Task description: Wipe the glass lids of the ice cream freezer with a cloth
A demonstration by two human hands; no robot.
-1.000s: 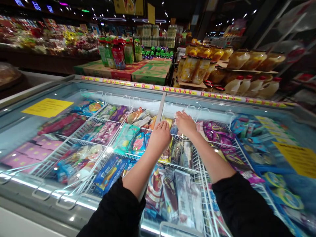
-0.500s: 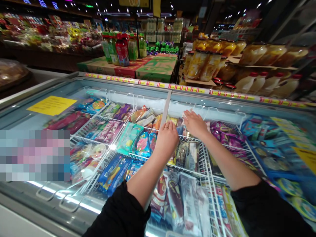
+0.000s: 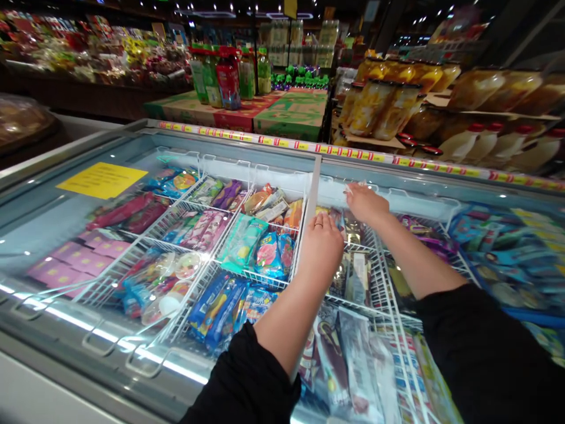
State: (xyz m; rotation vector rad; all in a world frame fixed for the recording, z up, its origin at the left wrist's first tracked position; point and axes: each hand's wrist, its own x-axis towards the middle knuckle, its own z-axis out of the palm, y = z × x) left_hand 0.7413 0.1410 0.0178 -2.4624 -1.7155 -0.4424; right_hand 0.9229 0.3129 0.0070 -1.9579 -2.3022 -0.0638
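My left hand (image 3: 322, 247) lies over the metal edge strip (image 3: 314, 188) of the freezer's glass lid, fingers flat and a ring on one of them. Toward the back of the glass, my right hand (image 3: 367, 205) has its fingers bent over a small white crumpled tissue (image 3: 352, 187), most of it hidden. Beneath the glass, white wire baskets (image 3: 251, 274) hold wrapped ice creams. Blue packets (image 3: 216, 309) lie left of my left arm, and silvery-white wrappers (image 3: 359, 353) lie between my forearms.
A yellow notice (image 3: 101, 179) is on the glass at left. Price labels (image 3: 300, 145) line the freezer's back rim. Behind it stand bottles (image 3: 228, 79) on cartons (image 3: 291, 112) and jars of fruit (image 3: 375, 106). Wire basket handles (image 3: 143, 362) show near the front edge.
The view has shifted, so the freezer appears farther right. My right hand has moved back over the glass and its fingers are more bent. My left hand stays on the metal strip.
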